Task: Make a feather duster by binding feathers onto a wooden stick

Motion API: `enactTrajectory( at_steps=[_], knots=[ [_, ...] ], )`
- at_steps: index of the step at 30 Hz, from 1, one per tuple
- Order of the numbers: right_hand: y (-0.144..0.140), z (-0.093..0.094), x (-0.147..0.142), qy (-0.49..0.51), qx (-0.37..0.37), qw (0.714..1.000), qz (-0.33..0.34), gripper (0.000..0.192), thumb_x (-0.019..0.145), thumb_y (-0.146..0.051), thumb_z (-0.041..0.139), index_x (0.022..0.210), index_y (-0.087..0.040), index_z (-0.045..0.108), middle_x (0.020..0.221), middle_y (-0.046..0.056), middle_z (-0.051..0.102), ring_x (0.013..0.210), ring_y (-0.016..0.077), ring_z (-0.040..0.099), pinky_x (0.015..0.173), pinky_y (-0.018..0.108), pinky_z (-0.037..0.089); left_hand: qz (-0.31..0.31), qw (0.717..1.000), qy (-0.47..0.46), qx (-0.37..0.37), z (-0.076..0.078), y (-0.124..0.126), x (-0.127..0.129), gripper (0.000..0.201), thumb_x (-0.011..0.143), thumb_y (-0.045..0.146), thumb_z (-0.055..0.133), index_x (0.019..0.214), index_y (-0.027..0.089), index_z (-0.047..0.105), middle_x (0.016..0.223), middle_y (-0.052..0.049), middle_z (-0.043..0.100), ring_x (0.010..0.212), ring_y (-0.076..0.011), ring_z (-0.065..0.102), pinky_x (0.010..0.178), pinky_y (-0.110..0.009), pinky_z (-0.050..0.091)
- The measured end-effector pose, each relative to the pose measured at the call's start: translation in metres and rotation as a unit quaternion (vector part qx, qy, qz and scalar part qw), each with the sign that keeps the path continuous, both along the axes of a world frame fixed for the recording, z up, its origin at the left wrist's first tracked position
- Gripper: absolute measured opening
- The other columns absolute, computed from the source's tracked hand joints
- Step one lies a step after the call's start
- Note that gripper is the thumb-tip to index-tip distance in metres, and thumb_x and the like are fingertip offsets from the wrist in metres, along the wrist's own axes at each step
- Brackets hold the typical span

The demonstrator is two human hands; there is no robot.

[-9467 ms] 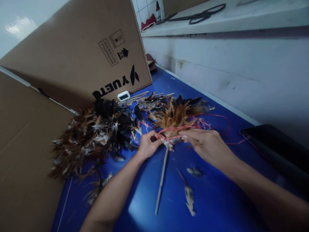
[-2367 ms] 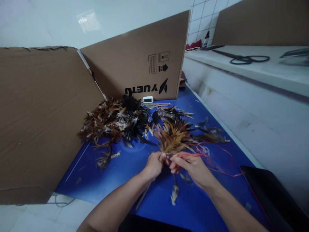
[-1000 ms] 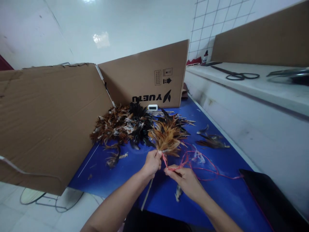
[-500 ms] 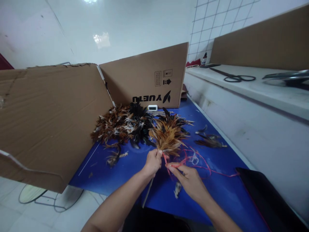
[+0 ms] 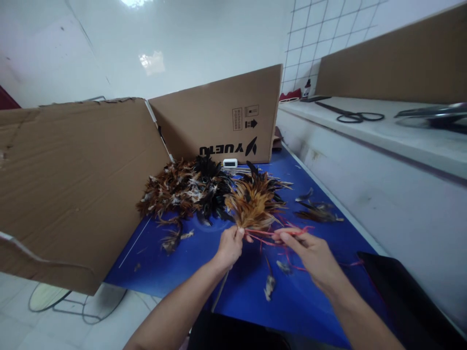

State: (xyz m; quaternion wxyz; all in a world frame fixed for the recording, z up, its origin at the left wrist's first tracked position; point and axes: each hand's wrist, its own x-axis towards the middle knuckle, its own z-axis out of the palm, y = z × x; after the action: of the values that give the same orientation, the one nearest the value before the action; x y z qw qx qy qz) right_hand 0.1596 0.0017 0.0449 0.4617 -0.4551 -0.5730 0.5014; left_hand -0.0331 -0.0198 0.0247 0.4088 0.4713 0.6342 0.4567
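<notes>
My left hand [image 5: 231, 245] is closed around the base of a feather duster [image 5: 251, 206] with golden-brown and black feathers. Its thin stick [image 5: 220, 293] comes out below the hand toward me. A red plastic string [image 5: 260, 234] runs from the duster's neck to my right hand [image 5: 304, 248], which pinches it and holds it out to the right. More of the string lies in loose loops on the table behind and under my right hand. Small loose feathers [image 5: 269, 287] lie beneath the string.
A pile of brown and black feathers [image 5: 178, 189] lies on the blue table [image 5: 153, 262] against cardboard panels [image 5: 219, 116]. Loose feathers [image 5: 317, 212] and a black pouch-like item [image 5: 397, 282] are at the right. Scissors [image 5: 359, 116] rest on a white ledge [image 5: 401, 138].
My right hand has moved right, away from the duster, drawing the red string out nearly level. The left hand keeps its hold on the duster's base.
</notes>
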Motion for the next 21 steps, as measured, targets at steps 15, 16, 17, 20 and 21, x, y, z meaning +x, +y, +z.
enactTrajectory(
  at_steps=[15, 16, 17, 20, 21],
  knots=[
    [-0.023, 0.000, -0.011, -0.336, 0.395, 0.852, -0.063, 0.020, 0.086, -0.031, 0.051, 0.095, -0.019, 0.064, 0.095, 0.008, 0.066, 0.091, 0.0232, 0.058, 0.084, 0.036, 0.041, -0.034, 0.997, 0.062, 0.028, 0.009, -0.001, -0.001, 0.044, 0.086, 0.048, 0.039, 0.069, 0.015, 0.064, 0.041, 0.002, 0.042, 0.043, -0.0118, 0.040, 0.047, -0.022, 0.031],
    [-0.023, -0.004, -0.019, -0.369, 0.414, 0.830, -0.058, 0.020, 0.087, -0.027, 0.050, 0.098, -0.018, 0.064, 0.094, 0.009, 0.066, 0.091, 0.0237, 0.057, 0.083, 0.037, 0.040, -0.036, 0.997, 0.060, 0.030, 0.009, -0.002, -0.001, 0.044, 0.086, 0.048, 0.039, 0.070, 0.015, 0.064, 0.041, 0.002, 0.042, 0.043, -0.0118, 0.040, 0.047, -0.022, 0.031],
    [-0.022, -0.007, -0.025, -0.401, 0.422, 0.811, -0.057, 0.020, 0.088, -0.023, 0.048, 0.098, -0.017, 0.064, 0.091, 0.009, 0.066, 0.086, 0.0234, 0.057, 0.080, 0.037, 0.040, -0.037, 0.997, 0.057, 0.031, 0.009, -0.002, -0.001, 0.044, 0.085, 0.049, 0.040, 0.070, 0.015, 0.064, 0.041, 0.002, 0.042, 0.043, -0.0117, 0.040, 0.047, -0.022, 0.031],
    [-0.022, -0.014, -0.036, -0.450, 0.419, 0.787, -0.059, 0.025, 0.089, -0.014, 0.042, 0.086, -0.017, 0.066, 0.073, 0.006, 0.063, 0.072, 0.0200, 0.054, 0.071, 0.034, 0.036, -0.034, 0.999, 0.037, 0.020, 0.010, -0.004, -0.001, 0.043, 0.084, 0.050, 0.043, 0.071, 0.015, 0.063, 0.040, 0.003, 0.040, 0.040, -0.0105, 0.038, 0.045, -0.022, 0.030],
    [-0.024, -0.016, -0.038, -0.450, 0.417, 0.788, -0.061, 0.026, 0.089, -0.012, 0.041, 0.082, -0.018, 0.065, 0.070, 0.005, 0.061, 0.070, 0.0190, 0.053, 0.070, 0.033, 0.035, -0.027, 0.999, 0.024, 0.012, 0.010, -0.004, -0.001, 0.042, 0.083, 0.050, 0.044, 0.071, 0.015, 0.063, 0.040, 0.004, 0.038, 0.039, -0.0097, 0.036, 0.044, -0.022, 0.029]
  ],
)
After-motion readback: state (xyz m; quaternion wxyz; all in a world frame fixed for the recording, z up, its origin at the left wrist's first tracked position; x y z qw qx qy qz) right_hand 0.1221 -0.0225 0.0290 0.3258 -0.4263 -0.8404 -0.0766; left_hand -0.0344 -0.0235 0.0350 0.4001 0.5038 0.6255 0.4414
